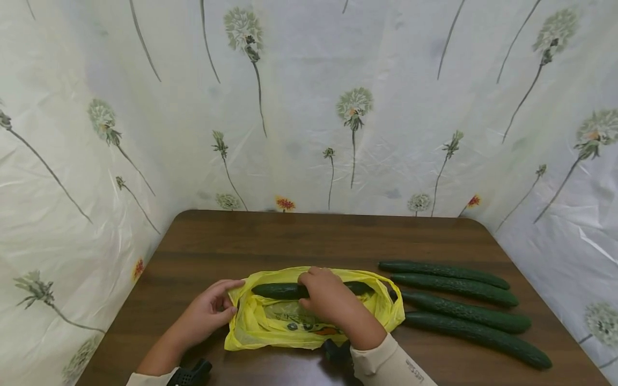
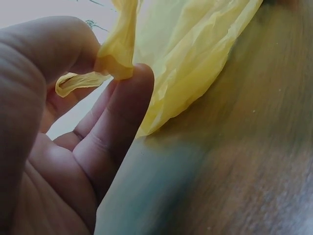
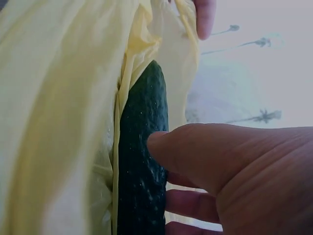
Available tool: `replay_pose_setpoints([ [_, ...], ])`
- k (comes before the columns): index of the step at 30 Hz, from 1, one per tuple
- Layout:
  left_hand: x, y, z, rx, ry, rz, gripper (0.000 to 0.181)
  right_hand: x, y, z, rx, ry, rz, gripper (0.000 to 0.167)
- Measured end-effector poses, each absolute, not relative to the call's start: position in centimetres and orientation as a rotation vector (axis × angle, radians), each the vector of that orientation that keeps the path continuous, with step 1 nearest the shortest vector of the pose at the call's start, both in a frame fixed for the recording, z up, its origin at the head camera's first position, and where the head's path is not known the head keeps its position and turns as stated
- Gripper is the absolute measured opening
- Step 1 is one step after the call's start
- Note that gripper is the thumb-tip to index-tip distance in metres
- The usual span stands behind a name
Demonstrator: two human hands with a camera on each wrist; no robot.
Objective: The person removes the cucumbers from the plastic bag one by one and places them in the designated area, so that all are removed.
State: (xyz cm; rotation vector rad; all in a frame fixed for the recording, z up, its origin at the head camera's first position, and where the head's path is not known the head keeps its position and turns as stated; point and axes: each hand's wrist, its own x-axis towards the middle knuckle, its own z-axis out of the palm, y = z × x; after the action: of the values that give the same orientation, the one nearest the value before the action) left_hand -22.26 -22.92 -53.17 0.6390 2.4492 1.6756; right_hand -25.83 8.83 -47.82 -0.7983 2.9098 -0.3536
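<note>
A yellow plastic bag (image 1: 270, 343) lies spread open on the table, its mouth facing up. My left hand (image 1: 207, 313) pinches the bag's left edge between thumb and fingers, which the left wrist view shows close up (image 2: 115, 68). Over the bag, my right hand (image 1: 333, 300) grips a dark green cucumber (image 1: 275, 291) around its middle. That cucumber lies lengthwise within the bag's opening, along the far side. In the right wrist view, thumb and fingers stand on either side of the cucumber (image 3: 142, 161), with yellow plastic beside it.
To the right of the bag, several cucumbers (image 1: 463, 311) lie side by side on the brown wooden table (image 1: 299, 236). The near ones reach up to the bag's right edge. A white sheet with dandelion print (image 1: 299, 107) hangs behind and beside the table.
</note>
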Motion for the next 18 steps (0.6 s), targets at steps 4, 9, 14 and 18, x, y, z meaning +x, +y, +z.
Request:
replay_pose_setpoints([
  [4, -22.3, -22.9, -53.2, 0.656, 2.441, 1.680, 0.050, -25.8, 8.5, -48.0, -0.757, 2.926, -0.313, 0.039],
  [9, -22.3, -23.0, -53.3, 0.677, 2.422, 1.692, 0.050, -26.1, 8.2, -48.3, -0.718, 2.927, -0.282, 0.043],
  [14, -22.4, -23.0, -53.5, 0.690, 2.416, 1.694, 0.050, -26.4, 7.8, -48.8, -0.730, 2.901, -0.279, 0.043],
  [18, -22.4, -22.9, -53.5, 0.689, 2.421, 1.694, 0.050, -26.7, 7.6, -49.1, -0.744, 2.887, -0.291, 0.046],
])
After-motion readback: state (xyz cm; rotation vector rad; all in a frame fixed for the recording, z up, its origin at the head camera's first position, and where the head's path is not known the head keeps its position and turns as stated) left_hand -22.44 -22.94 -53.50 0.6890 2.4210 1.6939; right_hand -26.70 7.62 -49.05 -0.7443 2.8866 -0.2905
